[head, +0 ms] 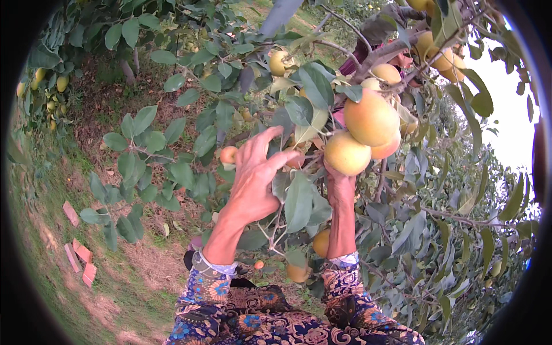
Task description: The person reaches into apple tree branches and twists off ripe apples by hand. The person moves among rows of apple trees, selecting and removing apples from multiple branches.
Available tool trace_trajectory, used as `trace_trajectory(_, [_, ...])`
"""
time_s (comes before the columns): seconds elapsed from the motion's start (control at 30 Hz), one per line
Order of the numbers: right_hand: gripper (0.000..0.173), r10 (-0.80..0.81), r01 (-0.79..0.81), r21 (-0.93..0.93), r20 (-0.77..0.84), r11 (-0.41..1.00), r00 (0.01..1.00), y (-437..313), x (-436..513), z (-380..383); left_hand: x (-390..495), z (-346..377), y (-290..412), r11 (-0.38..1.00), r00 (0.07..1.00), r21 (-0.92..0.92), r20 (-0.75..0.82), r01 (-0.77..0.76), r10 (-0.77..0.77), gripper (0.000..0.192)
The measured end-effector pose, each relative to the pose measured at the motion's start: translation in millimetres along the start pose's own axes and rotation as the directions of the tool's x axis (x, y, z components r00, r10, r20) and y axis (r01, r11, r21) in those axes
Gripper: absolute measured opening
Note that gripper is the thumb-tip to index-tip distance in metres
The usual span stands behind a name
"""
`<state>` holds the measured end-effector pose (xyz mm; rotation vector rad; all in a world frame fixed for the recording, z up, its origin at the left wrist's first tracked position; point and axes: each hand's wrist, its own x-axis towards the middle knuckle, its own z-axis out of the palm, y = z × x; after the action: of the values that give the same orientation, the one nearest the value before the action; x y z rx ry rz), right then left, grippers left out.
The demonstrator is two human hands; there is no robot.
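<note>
A cluster of yellow-orange apples hangs from a branch right of the middle. My right hand reaches up under the lowest yellow apple; its fingers are hidden behind the fruit, so its grip cannot be made out. To the left, my left hand is raised among the leaves, with thumb and fingers apart. Near its thumb tip, a reddish apple shows partly behind foliage. Another small orange apple sits just left of that hand. Large green leaves hang between my two wrists.
A thick branch slants across the upper right, with another person partly visible behind it. More apples hang low between my forearms. Several bricks lie on the grass at lower left. Dense foliage fills the right side.
</note>
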<state>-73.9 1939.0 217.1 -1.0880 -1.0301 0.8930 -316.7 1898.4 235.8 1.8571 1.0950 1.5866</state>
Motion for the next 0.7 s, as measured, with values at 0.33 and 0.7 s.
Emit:
trace_trajectory(0.33, [0.044, 0.108, -0.125, 0.088, 0.177, 0.988, 0.978, -2.8, -8.2, -26.6, 112.1, 9.9, -1.5, 0.514, 0.945, -0.805, 0.324, 0.296, -0.037, 0.041])
trace_trajectory(0.7, [0.053, 0.236, -0.226, -0.171, 0.037, 0.959, 0.971, -3.9, -14.7, -42.4, 179.2, 37.9, 6.2, 0.862, 0.983, -0.506, 0.144, -0.025, 0.113, 0.039])
